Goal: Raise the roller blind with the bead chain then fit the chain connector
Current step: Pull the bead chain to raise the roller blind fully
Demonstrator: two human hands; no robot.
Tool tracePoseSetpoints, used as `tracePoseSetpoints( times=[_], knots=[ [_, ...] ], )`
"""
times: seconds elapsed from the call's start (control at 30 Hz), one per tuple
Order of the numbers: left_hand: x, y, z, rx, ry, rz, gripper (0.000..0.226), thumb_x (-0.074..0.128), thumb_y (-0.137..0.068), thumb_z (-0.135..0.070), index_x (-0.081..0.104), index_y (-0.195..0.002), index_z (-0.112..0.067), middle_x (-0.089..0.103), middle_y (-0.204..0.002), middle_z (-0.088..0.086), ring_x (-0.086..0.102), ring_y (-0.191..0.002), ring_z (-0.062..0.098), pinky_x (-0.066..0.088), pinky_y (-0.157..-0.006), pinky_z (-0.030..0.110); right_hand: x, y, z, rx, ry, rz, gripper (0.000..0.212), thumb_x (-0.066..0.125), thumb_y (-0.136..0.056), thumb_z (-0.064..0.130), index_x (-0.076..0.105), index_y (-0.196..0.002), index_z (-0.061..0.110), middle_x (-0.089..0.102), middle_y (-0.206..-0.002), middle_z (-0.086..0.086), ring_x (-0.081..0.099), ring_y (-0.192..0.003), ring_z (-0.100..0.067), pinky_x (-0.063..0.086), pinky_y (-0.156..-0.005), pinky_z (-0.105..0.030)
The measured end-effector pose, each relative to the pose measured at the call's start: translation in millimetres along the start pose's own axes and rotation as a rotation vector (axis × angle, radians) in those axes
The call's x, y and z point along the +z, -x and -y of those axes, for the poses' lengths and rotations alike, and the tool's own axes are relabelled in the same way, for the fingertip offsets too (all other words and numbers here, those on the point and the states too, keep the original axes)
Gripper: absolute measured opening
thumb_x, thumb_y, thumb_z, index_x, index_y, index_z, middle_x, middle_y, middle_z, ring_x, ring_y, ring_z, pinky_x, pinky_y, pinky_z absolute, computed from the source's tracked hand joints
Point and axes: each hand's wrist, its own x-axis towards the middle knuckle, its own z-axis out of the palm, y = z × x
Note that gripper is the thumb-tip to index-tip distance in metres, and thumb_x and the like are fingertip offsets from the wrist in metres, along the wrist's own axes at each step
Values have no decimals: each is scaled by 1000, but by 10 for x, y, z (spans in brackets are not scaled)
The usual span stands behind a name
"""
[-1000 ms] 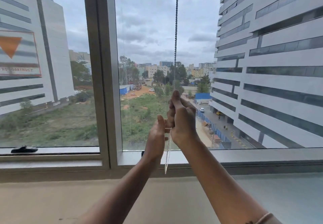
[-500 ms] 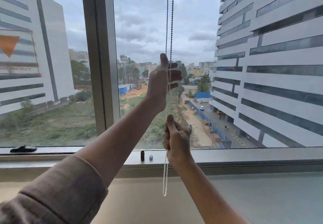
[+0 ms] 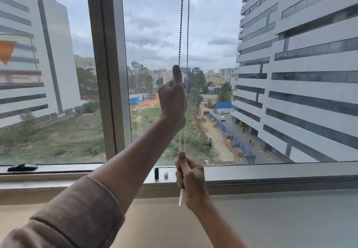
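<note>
A bead chain [image 3: 184,25] hangs in two strands from above the frame in front of the window glass. My left hand [image 3: 172,100] is raised and closed around the strands at mid height, thumb pointing up. Lower down, my right hand [image 3: 190,178] is closed on the chain just above the sill, and a short pale tail of beads [image 3: 181,197] dangles below the fist. Two small pieces stand on the window ledge left of my right hand: a black cylinder [image 3: 156,173] and a small white piece [image 3: 166,174]. The roller blind itself is out of view.
A vertical window mullion [image 3: 108,63] stands left of the chain. The metal window ledge [image 3: 271,172] runs across, with a wide pale sill [image 3: 290,218] below it. A black window handle [image 3: 22,167] lies on the ledge at far left.
My right hand has pulled the chain down from chest height to the ledge. My left hand went up the strands, then came down somewhat. The two pieces on the ledge came into sight.
</note>
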Motion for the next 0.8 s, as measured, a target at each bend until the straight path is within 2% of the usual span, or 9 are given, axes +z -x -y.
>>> tracePoseSetpoints(
  times=[0.07,0.1,0.17,0.27,0.33,0.43,0.53,0.7,0.8],
  knots=[
    [-39,67,74,16,9,-20,64,52,-113,-49,35,-58,-20,51,-55,31,23,-42,12,11,-55,48,-68,13,-42,42,18,23,46,61,-104,43,51,-65,19,30,-54,2,23,-40,-9,13,-38,-25],
    [-58,99,111,14,25,-28,66,51,-113,-48,37,-57,-16,62,-75,42,24,-41,12,10,-56,49,-109,7,-61,75,29,42,47,63,-101,48,52,-65,20,32,-54,3,24,-41,-10,15,-39,-25],
    [-90,154,193,9,54,-42,74,52,-113,-49,47,-62,4,63,-115,27,21,-45,12,10,-55,45,-193,-23,-85,139,67,76,49,68,-97,56,56,-68,19,39,-55,4,28,-45,-10,19,-42,-25],
    [-114,212,330,27,68,-46,72,54,-112,-51,57,-88,18,67,-76,33,18,-51,13,13,-51,33,-265,-133,-27,168,163,83,51,60,-93,63,72,-81,15,60,-66,-5,48,-55,-13,31,-56,-30],
    [-130,262,411,37,58,-50,66,54,-111,-52,61,-101,13,35,-54,26,18,-53,15,17,-52,26,-274,-236,76,165,223,62,51,52,-92,66,77,-86,22,72,-79,-3,58,-66,-12,34,-69,-38],
    [-149,323,557,27,8,-54,67,55,-109,-56,46,-57,-15,25,-62,12,21,-52,18,16,-53,37,-247,-420,298,167,234,19,47,51,-91,62,78,-92,24,78,-88,5,65,-76,-9,39,-79,-42],
    [-161,389,699,-12,6,-72,64,57,-109,-55,40,-56,-24,30,-54,8,27,-44,17,18,-50,32,-167,-599,575,107,179,-7,43,52,-99,52,77,-100,17,75,-89,2,64,-87,-18,44,-86,-47],
    [-206,540,838,-35,60,1,57,53,-112,-49,80,-66,-31,57,-46,-12,48,-37,2,36,-41,23,54,-859,1158,-9,96,0,45,45,-112,40,73,-109,5,75,-95,-7,68,-84,-19,49,-81,-44],
    [-269,633,949,-56,14,-29,64,55,-110,-54,55,-55,-21,37,-53,3,29,-47,18,19,-53,40,226,-945,1511,-56,69,32,41,44,-113,38,73,-101,13,77,-92,-5,68,-86,-22,47,-83,-45]
  ],
)
